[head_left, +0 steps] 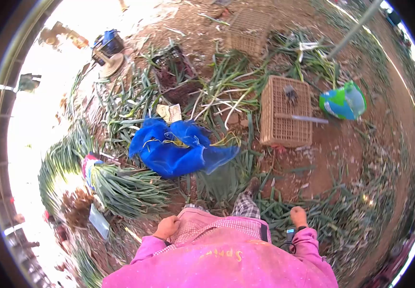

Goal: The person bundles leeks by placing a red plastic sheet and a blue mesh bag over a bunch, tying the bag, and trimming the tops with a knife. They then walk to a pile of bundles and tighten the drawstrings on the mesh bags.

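My left hand [167,226] hangs beside my hip with its fingers curled in, close against the pink cloth [193,223] over my front. Out to my right side, my right hand [298,217] is loosely closed, and I see nothing in it. Below its dark wristband, a small device with a lit screen [290,234] shows by the pink sleeve. On the ground ahead lies a crumpled blue mesh bag [169,151] with yellow cord. A bundle of green onions [126,189] rests to my left, nearest my left hand.
An upturned tan plastic crate [286,96] carries a long, knife-like tool [308,118]. Beside it is a green and blue bucket [344,102]. A dark crate [174,74], another tan crate [249,29] and a round stool [111,65] stand farther off. Loose leaves [323,216] litter the soil.
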`<act>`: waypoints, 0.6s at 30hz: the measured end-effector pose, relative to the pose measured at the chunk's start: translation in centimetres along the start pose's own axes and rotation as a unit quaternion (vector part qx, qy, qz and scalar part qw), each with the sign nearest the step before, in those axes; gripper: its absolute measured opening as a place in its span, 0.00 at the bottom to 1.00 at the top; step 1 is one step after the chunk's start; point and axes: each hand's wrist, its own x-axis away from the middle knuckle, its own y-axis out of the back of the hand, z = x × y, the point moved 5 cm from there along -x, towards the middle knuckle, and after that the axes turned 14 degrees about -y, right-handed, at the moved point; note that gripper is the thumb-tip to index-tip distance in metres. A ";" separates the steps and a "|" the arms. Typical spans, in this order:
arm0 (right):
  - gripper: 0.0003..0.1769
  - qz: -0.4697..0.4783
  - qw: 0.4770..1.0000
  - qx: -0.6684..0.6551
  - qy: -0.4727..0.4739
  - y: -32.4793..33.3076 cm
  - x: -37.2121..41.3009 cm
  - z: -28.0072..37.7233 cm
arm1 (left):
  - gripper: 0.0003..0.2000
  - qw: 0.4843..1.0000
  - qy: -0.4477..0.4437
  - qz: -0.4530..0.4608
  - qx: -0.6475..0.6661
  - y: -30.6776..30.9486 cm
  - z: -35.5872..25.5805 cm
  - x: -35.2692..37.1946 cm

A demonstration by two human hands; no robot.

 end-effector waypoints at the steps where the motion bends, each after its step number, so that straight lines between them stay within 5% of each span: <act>1: 0.12 -0.010 1.000 -0.029 -0.004 2.2 -2.7 1.7 | 0.14 0.998 0.003 -0.028 0.050 0.5 -1.0 -0.3; 3: 0.11 0.024 0.983 -0.174 -0.045 4.7 -6.6 5.1 | 0.14 0.993 0.021 -0.047 0.105 1.0 -2.3 -1.2; 8: 0.10 0.028 0.954 -0.293 -0.050 5.0 -9.4 13.2 | 0.14 0.994 0.022 0.006 0.110 -1.7 -0.3 -3.7; 13: 0.11 0.000 0.992 -0.115 0.051 3.1 -20.1 20.8 | 0.14 0.986 0.161 -0.025 0.035 -0.1 1.4 -3.3; 18: 0.16 -0.060 0.985 0.105 0.126 0.2 -36.1 30.2 | 0.13 0.952 0.252 -0.061 0.161 -1.5 -2.6 -4.6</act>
